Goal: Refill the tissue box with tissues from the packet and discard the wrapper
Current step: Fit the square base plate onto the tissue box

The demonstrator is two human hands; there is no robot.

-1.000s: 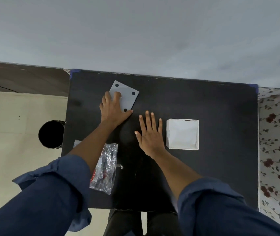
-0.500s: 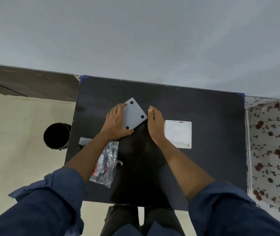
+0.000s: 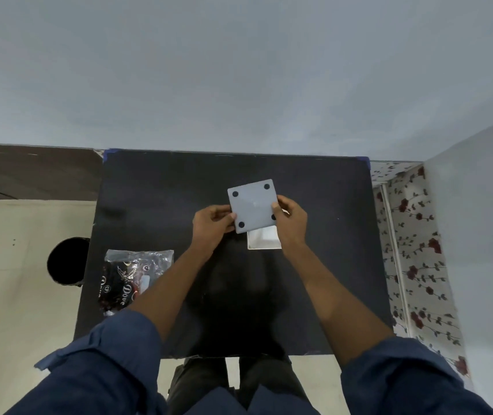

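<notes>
A grey square panel (image 3: 253,204) with four black round feet is held above the black table (image 3: 155,199). My left hand (image 3: 212,223) grips its left edge and my right hand (image 3: 290,223) grips its right edge. The panel hangs over the white tissue box (image 3: 264,241) and hides most of it; only the box's near part shows below the panel. The plastic wrapper (image 3: 133,277), clear with dark print, lies flat on the table's left side, apart from both hands.
A round black bin (image 3: 65,262) stands on the pale floor just left of the table. A floral curtain (image 3: 412,253) hangs along the table's right edge. A grey wall runs behind the table's far edge.
Both hands have lifted the grey panel from the table's left middle and carried it right, over the white box. My right hand has come off the table and closed on the panel's right edge.
</notes>
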